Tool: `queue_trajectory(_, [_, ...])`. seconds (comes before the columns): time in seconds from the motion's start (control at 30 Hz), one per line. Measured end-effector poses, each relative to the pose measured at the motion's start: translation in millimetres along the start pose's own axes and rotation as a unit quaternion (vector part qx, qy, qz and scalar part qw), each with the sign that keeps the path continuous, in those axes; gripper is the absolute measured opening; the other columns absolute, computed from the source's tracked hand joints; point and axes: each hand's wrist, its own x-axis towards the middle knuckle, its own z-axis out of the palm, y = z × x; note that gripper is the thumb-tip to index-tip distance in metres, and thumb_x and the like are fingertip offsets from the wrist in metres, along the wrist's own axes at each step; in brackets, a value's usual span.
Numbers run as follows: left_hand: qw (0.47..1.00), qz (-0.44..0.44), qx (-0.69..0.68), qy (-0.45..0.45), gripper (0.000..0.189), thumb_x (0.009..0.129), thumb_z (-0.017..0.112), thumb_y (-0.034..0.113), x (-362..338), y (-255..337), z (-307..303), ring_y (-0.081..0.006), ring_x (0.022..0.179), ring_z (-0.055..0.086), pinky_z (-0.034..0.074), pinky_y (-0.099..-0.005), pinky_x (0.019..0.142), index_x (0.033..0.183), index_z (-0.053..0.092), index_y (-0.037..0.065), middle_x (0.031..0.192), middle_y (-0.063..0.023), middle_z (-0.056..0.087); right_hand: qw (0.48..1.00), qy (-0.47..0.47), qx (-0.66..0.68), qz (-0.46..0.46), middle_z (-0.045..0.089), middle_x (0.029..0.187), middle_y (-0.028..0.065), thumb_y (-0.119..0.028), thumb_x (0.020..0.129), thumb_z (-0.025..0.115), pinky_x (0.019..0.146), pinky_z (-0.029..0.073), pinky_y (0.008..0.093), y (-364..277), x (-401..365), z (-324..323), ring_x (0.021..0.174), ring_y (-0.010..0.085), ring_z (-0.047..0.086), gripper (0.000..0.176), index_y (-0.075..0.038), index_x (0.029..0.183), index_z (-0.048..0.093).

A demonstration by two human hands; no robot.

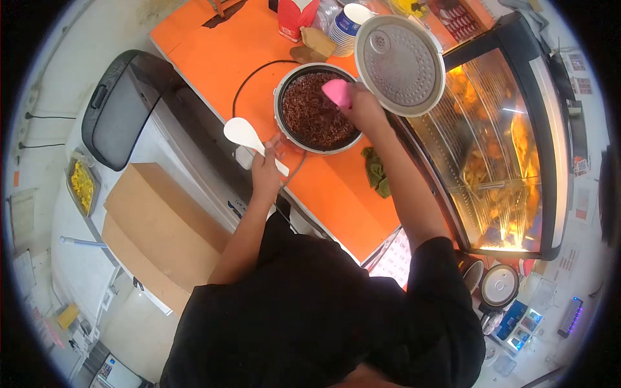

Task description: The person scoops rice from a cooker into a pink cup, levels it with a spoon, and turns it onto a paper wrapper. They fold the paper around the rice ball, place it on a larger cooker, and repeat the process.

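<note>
A rice cooker [279, 116] stands with its lid [401, 64] raised, and dark reddish-brown rice [310, 107] fills its pot. My right hand [362, 108] grips a pink scoop-like piece [336, 92], held over the right side of the rice. To the left of the cooker, my left hand [265, 171] is closed round the handle of a white rice paddle [242, 134]. The paddle's broad head points up and away from me, outside the pot.
The cooker sits on an orange table [213, 64]. A lit glass display cabinet [498, 155] stands along the right. Paper cups [349, 29] are stacked behind the cooker. Dark green leaves [375, 172] lie near my right forearm, and a cardboard box [162, 226] is at the left.
</note>
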Motion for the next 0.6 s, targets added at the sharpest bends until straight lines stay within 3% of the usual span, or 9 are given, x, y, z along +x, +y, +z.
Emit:
queue_trajectory(0.17, [0.999, 0.030, -0.010, 0.011, 0.055, 0.113, 0.037, 0.037, -3, 2, 7, -0.0278, 0.138, 0.049, 0.044, -0.0426, 0.114, 0.141, 0.050, -0.009, 0.150, -0.0188, 0.051, 0.999, 0.033, -0.005, -0.041, 0.062, 0.116, 0.0220, -0.013, 0.077, 0.082, 0.089, 0.056, 0.0464, -10, -11, -5, 0.102, 0.0412, 0.066, 0.058, 0.004, 0.126, 0.057])
queue_trajectory(0.23, [1.000, 0.021, -0.018, -0.004, 0.054, 0.113, 0.038, 0.037, 0, -8, 3, -0.0276, 0.139, 0.049, 0.043, -0.0430, 0.114, 0.139, 0.051, -0.009, 0.149, -0.0190, 0.052, 0.997, 0.021, 0.022, 0.065, 0.064, 0.110, 0.0208, -0.019, 0.076, 0.083, 0.088, 0.054, 0.0501, -14, -9, -21, 0.100, 0.0425, 0.065, 0.051, 0.002, 0.118, 0.063])
queue_trajectory(0.33, [1.000, 0.005, -0.002, -0.029, 0.053, 0.113, 0.040, 0.037, -4, -5, 8, -0.0269, 0.138, 0.048, 0.042, -0.0438, 0.115, 0.137, 0.053, -0.009, 0.146, -0.0188, 0.053, 0.997, -0.040, 0.038, 0.056, 0.065, 0.104, 0.0233, -0.020, 0.073, 0.086, 0.087, 0.055, 0.0485, -12, -9, 4, 0.098, 0.0421, 0.065, 0.045, 0.001, 0.108, 0.068])
queue_trajectory(0.43, [0.999, 0.002, 0.031, -0.029, 0.053, 0.113, 0.041, 0.037, 0, -10, 7, -0.0255, 0.134, 0.050, 0.042, -0.0440, 0.115, 0.136, 0.054, -0.009, 0.142, -0.0181, 0.054, 0.995, -0.027, 0.085, 0.040, 0.066, 0.099, 0.0226, -0.029, 0.071, 0.086, 0.087, 0.054, 0.0484, -13, -8, 26, 0.097, 0.0415, 0.065, 0.043, 0.001, 0.098, 0.071])
queue_trajectory(0.5, [0.998, 0.007, 0.052, -0.030, 0.053, 0.113, 0.042, 0.037, 2, -12, 1, -0.0244, 0.131, 0.052, 0.043, -0.0438, 0.114, 0.136, 0.054, -0.009, 0.140, -0.0177, 0.056, 0.997, -0.038, 0.064, 0.029, 0.069, 0.100, 0.0231, -0.036, 0.071, 0.086, 0.084, 0.055, 0.0468, -11, -1, 27, 0.092, 0.0422, 0.067, 0.050, 0.002, 0.102, 0.073])
queue_trajectory(0.57, [0.989, -0.041, 0.139, -0.023, 0.052, 0.113, 0.041, 0.036, 3, -7, -2, -0.0221, 0.123, 0.055, 0.046, -0.0400, 0.106, 0.137, 0.054, -0.008, 0.130, -0.0136, 0.060, 0.962, -0.174, 0.185, 0.096, 0.073, 0.095, 0.0212, -0.042, 0.071, 0.087, 0.079, 0.056, 0.0428, -4, 5, 14, 0.083, 0.0355, 0.071, 0.056, 0.000, 0.107, 0.075])
queue_trajectory(0.6, [0.989, -0.038, 0.141, -0.026, 0.052, 0.113, 0.041, 0.036, 2, -4, 0, -0.0221, 0.123, 0.055, 0.046, -0.0400, 0.106, 0.137, 0.054, -0.008, 0.130, -0.0136, 0.060, 0.963, -0.170, 0.185, 0.097, 0.073, 0.095, 0.0212, -0.042, 0.071, 0.087, 0.079, 0.056, 0.0428, 4, 4, 13, 0.083, 0.0355, 0.071, 0.056, 0.000, 0.107, 0.075])
